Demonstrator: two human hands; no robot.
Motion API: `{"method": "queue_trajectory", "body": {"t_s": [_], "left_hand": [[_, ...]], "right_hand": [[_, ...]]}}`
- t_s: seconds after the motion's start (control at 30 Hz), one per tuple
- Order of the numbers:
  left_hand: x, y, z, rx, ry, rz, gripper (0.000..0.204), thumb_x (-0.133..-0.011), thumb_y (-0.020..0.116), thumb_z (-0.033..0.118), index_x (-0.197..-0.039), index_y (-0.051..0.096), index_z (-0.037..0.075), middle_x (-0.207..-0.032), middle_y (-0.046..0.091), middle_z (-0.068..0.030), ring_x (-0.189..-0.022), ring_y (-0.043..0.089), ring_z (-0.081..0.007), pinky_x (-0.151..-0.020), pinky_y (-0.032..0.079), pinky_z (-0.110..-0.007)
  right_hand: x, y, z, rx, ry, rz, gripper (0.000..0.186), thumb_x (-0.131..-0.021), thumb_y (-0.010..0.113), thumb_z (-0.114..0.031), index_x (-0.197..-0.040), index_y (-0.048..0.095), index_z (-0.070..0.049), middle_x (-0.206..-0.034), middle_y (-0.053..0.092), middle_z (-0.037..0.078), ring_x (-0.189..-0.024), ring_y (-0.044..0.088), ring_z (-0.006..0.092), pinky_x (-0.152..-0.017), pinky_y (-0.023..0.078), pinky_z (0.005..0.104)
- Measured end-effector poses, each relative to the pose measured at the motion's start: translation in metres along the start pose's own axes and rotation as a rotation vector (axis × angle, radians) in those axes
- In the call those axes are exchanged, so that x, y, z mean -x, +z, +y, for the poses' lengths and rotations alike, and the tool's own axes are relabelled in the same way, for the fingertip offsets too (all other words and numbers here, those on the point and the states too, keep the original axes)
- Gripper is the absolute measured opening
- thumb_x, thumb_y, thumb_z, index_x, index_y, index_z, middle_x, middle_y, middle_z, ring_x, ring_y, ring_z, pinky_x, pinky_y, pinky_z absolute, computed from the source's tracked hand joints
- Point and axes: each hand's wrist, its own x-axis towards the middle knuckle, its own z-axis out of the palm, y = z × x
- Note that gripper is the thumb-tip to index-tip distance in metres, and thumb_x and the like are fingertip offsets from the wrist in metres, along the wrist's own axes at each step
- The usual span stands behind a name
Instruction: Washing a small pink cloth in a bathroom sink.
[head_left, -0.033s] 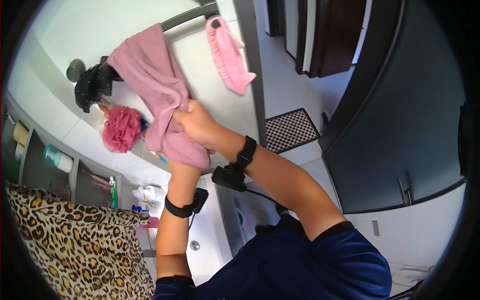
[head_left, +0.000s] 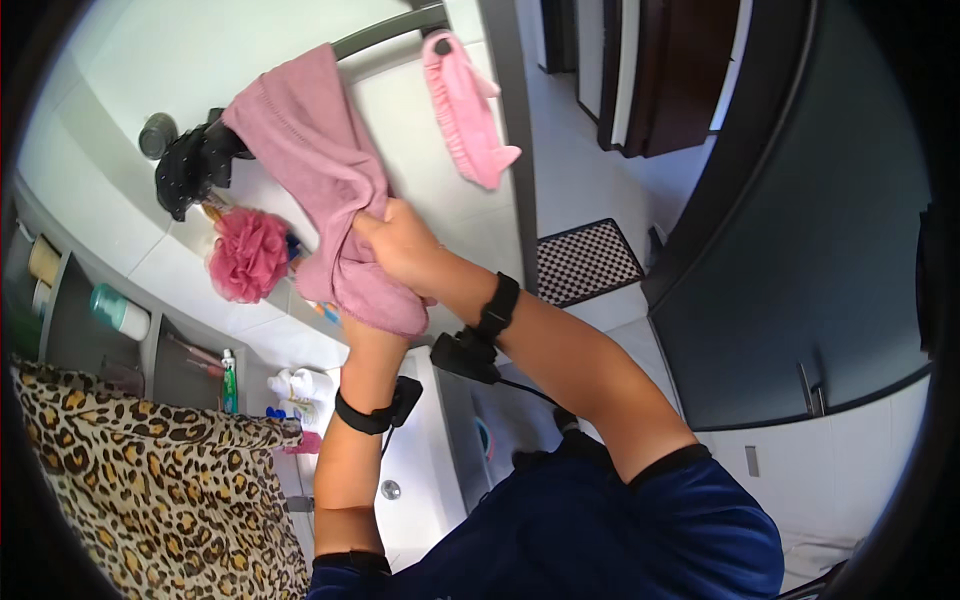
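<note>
A dusty-pink towel point(head_left: 318, 140) hangs over a dark rail point(head_left: 385, 32) on the tiled wall, its lower part pulled toward me. My right hand point(head_left: 398, 245) grips a fold of that lower part, fingers curled into the cloth. My left wrist point(head_left: 375, 345) goes up beneath the towel's lower end, which covers my left hand, so its fingers are hidden. On the same rail, to the right, hangs a pink ruffled headband point(head_left: 465, 115). Left of the towel are a deep-pink mesh bath puff point(head_left: 247, 257) and a black dotted cloth item point(head_left: 185, 172).
Below my arms lies a white basin point(head_left: 415, 460) with a drain. Shelves at left hold a teal-and-white bottle point(head_left: 120, 312) and a toothpaste tube point(head_left: 229, 380). A leopard-print cloth point(head_left: 160, 470) hangs at lower left. A dark cabinet door point(head_left: 800, 240) stands right; a checkered mat point(head_left: 587, 262) lies beyond.
The whole view has shifted slightly. My hands and the towel keep nearly the same pose, the right hand still on the cloth.
</note>
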Motion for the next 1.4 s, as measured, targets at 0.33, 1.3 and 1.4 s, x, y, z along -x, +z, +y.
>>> {"method": "queue_trajectory", "body": {"t_s": [0.33,1.3,1.4], "left_hand": [[-0.007,0.019,-0.102,1.174,0.178,0.247,0.032,-0.101,0.041,0.016,-0.128,0.049,-0.001,-0.119,0.058,-0.0103,-0.109,0.055,-0.0189,-0.097,0.043,-0.029],[0.063,0.224,-0.226,-0.014,-0.286,-0.028,0.043,-0.082,0.066,0.008,-0.122,0.055,-0.003,-0.126,0.055,-0.0225,-0.111,0.055,-0.0345,-0.095,0.043,-0.041],[0.122,0.299,-0.236,-0.228,-0.262,-0.585,0.029,-0.08,0.071,0.014,-0.106,0.064,0.005,-0.096,0.067,-0.0133,-0.085,0.065,-0.0246,-0.073,0.052,-0.037]], "right_hand": [[0.024,-0.046,-0.029,0.019,-0.011,-0.415,0.042,-0.099,0.049,-0.035,-0.122,0.055,0.0,-0.11,0.063,0.009,-0.1,0.058,0.0144,-0.089,0.047,0.0279],[0.335,-0.52,0.225,0.937,0.723,0.115,0.047,-0.077,0.064,-0.013,-0.121,0.055,-0.002,-0.103,0.064,0.022,-0.099,0.061,0.0379,-0.088,0.049,0.0441],[0.345,-0.578,0.228,0.934,0.771,0.189,0.046,-0.073,0.069,-0.011,-0.117,0.059,-0.006,-0.085,0.067,0.015,-0.082,0.065,0.0327,-0.075,0.053,0.0419]]}}
